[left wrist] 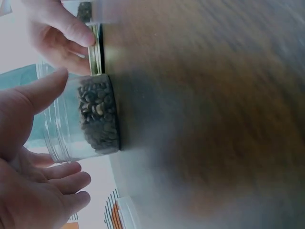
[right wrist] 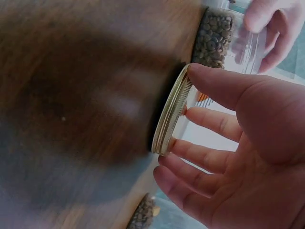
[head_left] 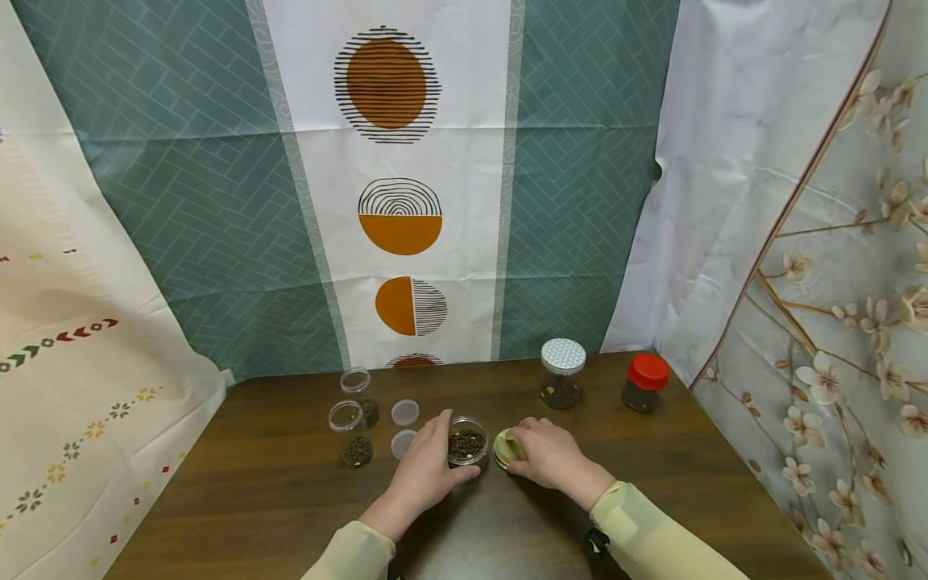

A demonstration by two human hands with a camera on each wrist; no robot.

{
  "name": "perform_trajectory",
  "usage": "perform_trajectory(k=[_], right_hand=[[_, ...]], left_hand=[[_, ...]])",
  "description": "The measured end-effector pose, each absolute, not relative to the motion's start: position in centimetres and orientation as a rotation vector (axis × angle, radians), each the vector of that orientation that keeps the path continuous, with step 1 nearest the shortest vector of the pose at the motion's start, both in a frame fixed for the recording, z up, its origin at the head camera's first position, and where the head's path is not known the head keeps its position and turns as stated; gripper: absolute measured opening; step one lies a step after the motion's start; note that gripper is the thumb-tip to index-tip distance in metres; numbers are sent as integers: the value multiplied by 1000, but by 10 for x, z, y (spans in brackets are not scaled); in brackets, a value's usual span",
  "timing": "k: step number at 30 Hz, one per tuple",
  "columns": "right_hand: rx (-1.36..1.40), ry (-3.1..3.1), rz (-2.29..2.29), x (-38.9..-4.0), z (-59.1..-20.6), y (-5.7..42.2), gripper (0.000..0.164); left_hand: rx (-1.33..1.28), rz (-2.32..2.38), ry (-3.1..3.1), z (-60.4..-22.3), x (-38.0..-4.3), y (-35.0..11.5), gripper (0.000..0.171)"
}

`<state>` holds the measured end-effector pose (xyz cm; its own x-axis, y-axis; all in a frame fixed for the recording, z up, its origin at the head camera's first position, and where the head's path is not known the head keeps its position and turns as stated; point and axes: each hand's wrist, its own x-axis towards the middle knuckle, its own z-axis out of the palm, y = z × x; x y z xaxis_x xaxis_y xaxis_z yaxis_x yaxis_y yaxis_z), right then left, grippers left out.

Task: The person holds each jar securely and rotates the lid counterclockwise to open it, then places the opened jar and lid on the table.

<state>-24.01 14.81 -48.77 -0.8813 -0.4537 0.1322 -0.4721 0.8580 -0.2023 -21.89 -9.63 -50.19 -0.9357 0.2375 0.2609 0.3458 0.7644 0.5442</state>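
Grip of the right hand (head_left: pixel 551 453): thumb and fingertips pinch the rim of the gold lid (right wrist: pixel 172 112), just beside the uncapped jar (left wrist: pixel 69 138), which the left hand (head_left: pixel 423 471) holds between thumb and fingers. Even rim pressure and an upright jar would best guard against spillage. Brown, wood-grained worktop (head_left: pixel 254 483); behind, a green-and-white hanging cloth (head_left: pixel 580 201).

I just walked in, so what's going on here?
A person's left grip holds an open jar of dark pieces; their right grip holds a gold-coloured lid beside it, on or just above the table. To the left, two more open jars stand near two pale discs; farther right are a white-lidded jar and a red-lidded jar.
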Motion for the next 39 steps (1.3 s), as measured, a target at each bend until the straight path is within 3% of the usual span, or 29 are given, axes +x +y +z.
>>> perform_trajectory(k=[16, 26, 27, 39], right_hand=[[823, -2841, 328, -230, -490, 154, 42], [876, -2891, 243, -221, -484, 155, 28], [881, -2893, 238, -222, -485, 155, 27], [906, -2944, 201, -240, -488, 148, 35]], left_hand=[[-440, -805, -2883, -491, -221, -95, 96], [-459, -716, -2899, -497, -242, -102, 90], [-430, -723, -2925, -483, -236, -98, 88], [-362, -679, -2936, -482, -256, -101, 88]])
